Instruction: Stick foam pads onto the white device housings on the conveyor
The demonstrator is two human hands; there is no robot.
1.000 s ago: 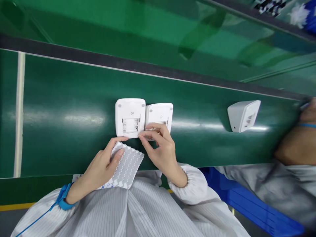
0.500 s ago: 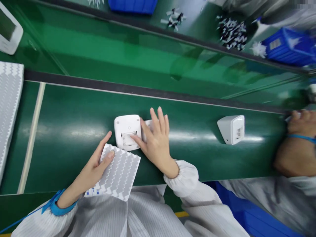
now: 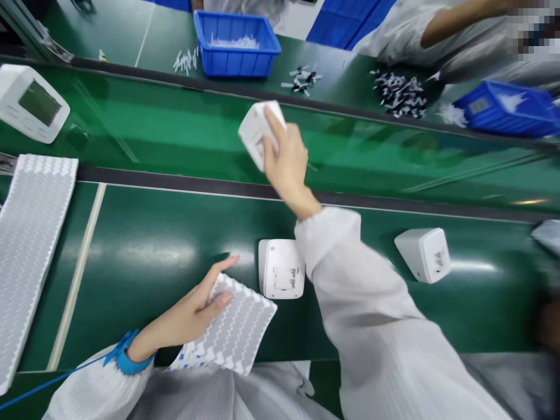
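My left hand (image 3: 192, 315) holds a stack of grey and white patterned sheets (image 3: 240, 324) at the front edge of the green bench, thumb on top. My right hand (image 3: 286, 154) is closed on a white device (image 3: 254, 131), which it holds over the bright green strip beyond the bench. Just right of the sheets, a second white device (image 3: 282, 268) lies on the bench under my right forearm, its compartment side up. Another white device (image 3: 424, 255) stands farther right.
At the left lie a long patterned sheet stack (image 3: 39, 245) and a white device with a screen (image 3: 32, 104). Blue bins (image 3: 238, 61) and small black-and-white parts (image 3: 400, 93) are on the far bench. A person's arm (image 3: 464, 20) shows at top right.
My right hand has picked up the white device and carried it forward, off the bench. My left hand still holds the sheets. The view has shifted, showing more of the far bench.
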